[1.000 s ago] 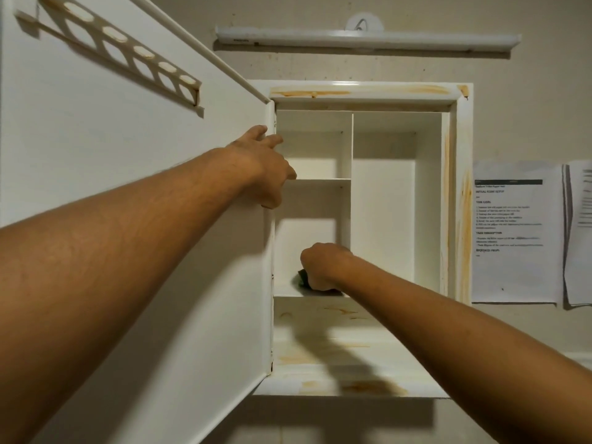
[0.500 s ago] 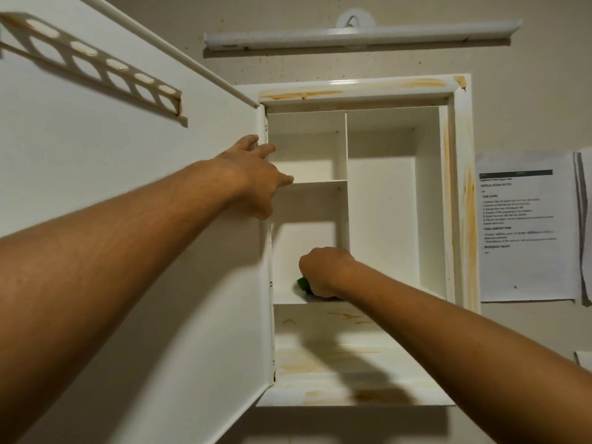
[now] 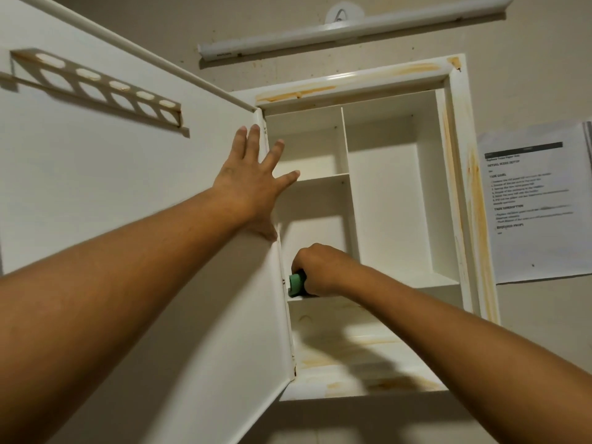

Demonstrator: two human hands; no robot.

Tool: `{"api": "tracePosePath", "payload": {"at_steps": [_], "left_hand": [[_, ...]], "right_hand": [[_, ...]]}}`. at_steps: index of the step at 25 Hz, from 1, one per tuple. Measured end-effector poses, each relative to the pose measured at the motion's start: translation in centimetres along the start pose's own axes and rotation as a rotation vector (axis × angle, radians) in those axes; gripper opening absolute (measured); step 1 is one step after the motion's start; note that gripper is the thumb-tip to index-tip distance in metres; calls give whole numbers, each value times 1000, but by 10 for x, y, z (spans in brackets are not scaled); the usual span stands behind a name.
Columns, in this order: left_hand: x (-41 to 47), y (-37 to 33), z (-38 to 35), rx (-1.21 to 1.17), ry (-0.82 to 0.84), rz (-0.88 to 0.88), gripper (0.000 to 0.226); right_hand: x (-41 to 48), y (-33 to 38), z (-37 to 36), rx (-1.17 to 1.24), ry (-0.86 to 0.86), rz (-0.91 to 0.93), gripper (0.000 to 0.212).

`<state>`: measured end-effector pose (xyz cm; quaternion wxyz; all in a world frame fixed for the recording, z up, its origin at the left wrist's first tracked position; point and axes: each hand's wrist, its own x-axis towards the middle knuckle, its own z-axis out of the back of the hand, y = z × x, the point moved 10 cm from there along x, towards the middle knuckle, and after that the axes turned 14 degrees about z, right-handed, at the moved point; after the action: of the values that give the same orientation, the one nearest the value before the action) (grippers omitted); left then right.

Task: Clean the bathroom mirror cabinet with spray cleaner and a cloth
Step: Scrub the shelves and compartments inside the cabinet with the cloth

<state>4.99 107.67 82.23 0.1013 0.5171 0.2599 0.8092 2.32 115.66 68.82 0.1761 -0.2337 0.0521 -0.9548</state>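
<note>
- Green cloth [image 3: 296, 282] shows as a small wad under the right hand [image 3: 320, 270], whose fingers curl round it and press it onto the shelf [image 3: 442, 288] of the cabinet [image 3: 459, 187].
- Cloth sits at the shelf's far left end, in the lower left compartment, touching or just beside the left wall by the hinge. The knuckles hide most of it, so its own long axis and the way it points cannot be told.
- Left hand [image 3: 253, 184] lies flat, fingers straight and spread, on the inner face of the door [image 3: 128, 203] near the hinge edge. It holds nothing and sits above and left of the cloth, well apart from it.
- Only the right hand is on the cloth; the left looks to be steadying the door.
- Shelf runs left to right, and the wall closes off the left. I judge the next stroke can only go rightward along that axis, or out toward the front.
- Orange-brown stains mark the cabinet's edges and the bottom ledge [image 3: 368, 373], so much of the job looks undone.
- Spray cleaner is not in view.
</note>
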Motion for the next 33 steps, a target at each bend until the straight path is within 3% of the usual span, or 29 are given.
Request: {"api": "tracePosePath", "payload": {"at_steps": [8,11,14,16,21,23,28,30,33], "left_hand": [[5,-3,0,8,-17,-14,138],[2,-5,2,-18,9,-28,139],[3,-4,-1,-29,1,-22,138],[4,-4,-2,-35,2,-31,138],[5,-6,-1,-8,-4,-34,138],[3,-5,0,-20,14,-43,137],[3,-5,0,-18,14,-44,138],[4,-6,-3,-23,-4,-40,140],[7,-7,-4,-5,-29,-32,142]], "right_hand": [[20,-12,-19,233,-313,-198,26],[20,-15,-17,301,-237,-162,29],[28,-17,-23,469,-23,-87,40],[33,-16,-23,428,-6,-54,44],[34,-6,-13,5,-317,-72,36],[29,1,-14,-43,-388,-79,35],[29,-22,-28,536,-76,-69,37],[35,-20,-31,497,-16,-45,42],[41,-19,-24,273,-161,-27,36]]}}
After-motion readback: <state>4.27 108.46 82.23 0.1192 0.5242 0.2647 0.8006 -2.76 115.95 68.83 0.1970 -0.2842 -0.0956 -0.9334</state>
